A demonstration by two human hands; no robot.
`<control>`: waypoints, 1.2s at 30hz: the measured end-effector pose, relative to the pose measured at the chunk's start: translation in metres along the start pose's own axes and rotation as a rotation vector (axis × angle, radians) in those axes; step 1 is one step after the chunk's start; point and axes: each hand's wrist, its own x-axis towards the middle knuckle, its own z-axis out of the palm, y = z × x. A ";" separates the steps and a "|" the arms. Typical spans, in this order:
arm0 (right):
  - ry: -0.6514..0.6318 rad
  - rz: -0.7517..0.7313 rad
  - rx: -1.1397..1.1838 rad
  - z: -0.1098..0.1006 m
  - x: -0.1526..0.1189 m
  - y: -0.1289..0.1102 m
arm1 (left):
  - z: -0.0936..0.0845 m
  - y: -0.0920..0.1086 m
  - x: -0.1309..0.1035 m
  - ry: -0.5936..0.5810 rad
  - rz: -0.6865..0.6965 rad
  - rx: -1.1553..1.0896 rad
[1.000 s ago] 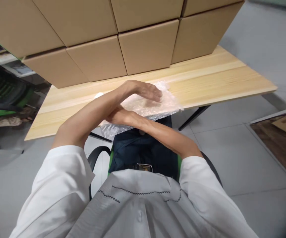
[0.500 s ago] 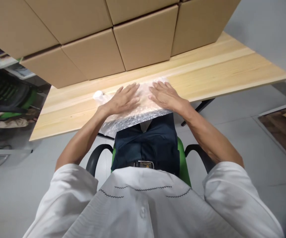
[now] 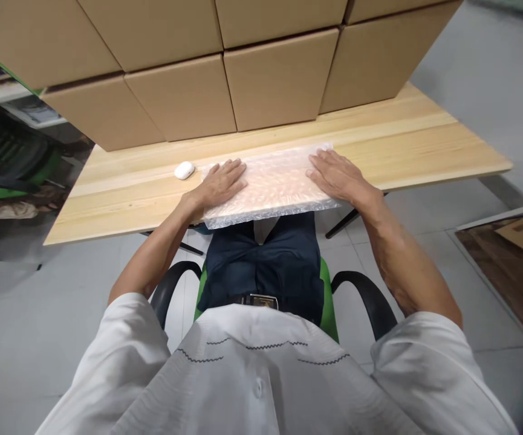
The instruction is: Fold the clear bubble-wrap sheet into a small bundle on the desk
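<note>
Below the near edge of the wooden table (image 3: 424, 151), dark trousers (image 3: 229, 266) rest on a green chair (image 3: 329, 305) with black arms. Along the table's near edge lies a flat piece of clear bubble wrap (image 3: 274, 181), its front border seeming to hang slightly over; whether it encloses anything, I cannot tell. Toward the table's left, the left hand (image 3: 220, 184) rests palm down on one end of the wrap, fingers extended, gripping nothing. Toward the table's right, the right hand (image 3: 336, 172) lies likewise on the other end, flat and unclenched, grasping nothing. I'd expect the wrap to be light, soft and springy, a bit slippery on the wood, its bubbles easily popped; the two ends, or the border over the table's edge, would suit a gentle pinch. Left of the table's middle sits a rounded white case (image 3: 184, 170). Cardboard boxes (image 3: 179, 99) stand stacked along the table's far side.
</note>
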 end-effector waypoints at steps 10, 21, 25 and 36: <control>0.017 0.073 -0.002 -0.007 -0.011 0.021 | 0.005 -0.010 -0.031 0.034 -0.060 -0.026; 0.041 -0.243 0.047 -0.007 -0.092 0.010 | 0.014 -0.037 -0.082 0.243 0.027 -0.122; 0.049 -0.254 0.075 -0.001 -0.095 0.009 | 0.026 -0.038 -0.109 0.189 0.035 -0.101; 0.084 -0.215 0.203 -0.010 -0.084 0.026 | 0.044 -0.037 -0.117 0.231 0.142 -0.105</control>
